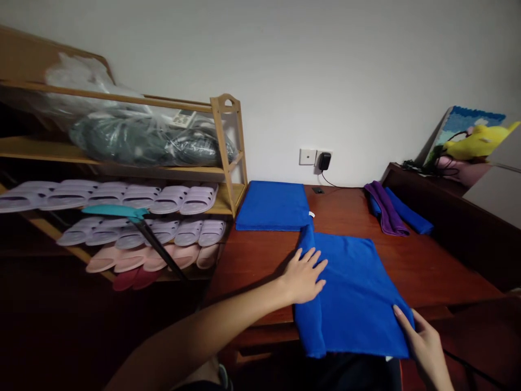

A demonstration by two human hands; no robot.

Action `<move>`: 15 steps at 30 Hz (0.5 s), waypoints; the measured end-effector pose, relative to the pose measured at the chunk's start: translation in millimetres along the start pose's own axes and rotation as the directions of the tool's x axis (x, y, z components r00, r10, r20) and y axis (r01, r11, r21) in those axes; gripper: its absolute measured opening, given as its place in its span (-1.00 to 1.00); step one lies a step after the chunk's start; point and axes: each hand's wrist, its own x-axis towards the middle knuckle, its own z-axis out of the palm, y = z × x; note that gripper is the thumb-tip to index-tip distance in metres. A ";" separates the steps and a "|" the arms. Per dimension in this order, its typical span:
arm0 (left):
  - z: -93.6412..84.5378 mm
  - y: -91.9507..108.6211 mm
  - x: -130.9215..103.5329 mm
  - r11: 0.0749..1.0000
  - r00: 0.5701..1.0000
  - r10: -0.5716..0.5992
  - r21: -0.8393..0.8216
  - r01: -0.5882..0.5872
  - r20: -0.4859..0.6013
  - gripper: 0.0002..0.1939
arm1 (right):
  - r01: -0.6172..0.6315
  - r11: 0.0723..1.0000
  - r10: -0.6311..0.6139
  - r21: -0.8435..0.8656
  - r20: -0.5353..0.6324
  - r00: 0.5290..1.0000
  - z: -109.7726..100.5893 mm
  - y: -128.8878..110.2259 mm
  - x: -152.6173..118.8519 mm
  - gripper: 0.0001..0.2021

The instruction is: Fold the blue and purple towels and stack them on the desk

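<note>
A blue towel (pixel 358 282) lies spread at the front of the desk, its left side folded over in a narrow strip and its near edge hanging past the desk edge. Flat on that folded strip rests my left hand (pixel 303 277), fingers spread. My right hand (pixel 425 339) pinches the towel's near right corner, thumb on top and the other fingers underneath. Just beyond, a neat stack of folded blue towels (pixel 272 206) with a small white tag touches or nearly touches the towel's far left corner.
Rolled purple (pixel 388 209) and blue towels (pixel 411 212) lie at the desk's back right. A black plug-in adapter (pixel 324 161) sits in the wall socket, its cord trailing along the desk. To the left, a wooden rack (pixel 228 152) holds several slippers (pixel 199 200) and plastic-wrapped items (pixel 134 138). A yellow plush toy (pixel 480 142) sits far right.
</note>
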 end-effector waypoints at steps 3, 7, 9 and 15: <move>-4.3 -11.4 -23.8 0.999 0.999 -0.037 -0.005 0.037 -0.019 -0.45 | 0.045 0.994 -0.042 -0.103 0.033 0.999 -4.8 -5.2 2.6 -0.53; -12.8 -21.4 -45.4 0.999 0.999 -0.035 -0.008 0.036 0.019 -0.44 | 0.092 0.979 -0.094 -0.185 -0.004 0.996 -7.2 -12.4 1.9 -0.53; -16.1 -25.4 -54.1 1.000 0.999 -0.031 0.000 0.031 0.032 -0.43 | 0.117 0.969 -0.124 -0.220 -0.020 0.992 -9.1 -13.8 3.3 -0.52; -15.5 -49.1 -88.8 0.997 0.998 -0.056 0.057 0.057 -0.023 -0.43 | 0.102 0.910 -0.121 -0.402 -0.022 0.992 -15.7 -11.0 10.7 -0.48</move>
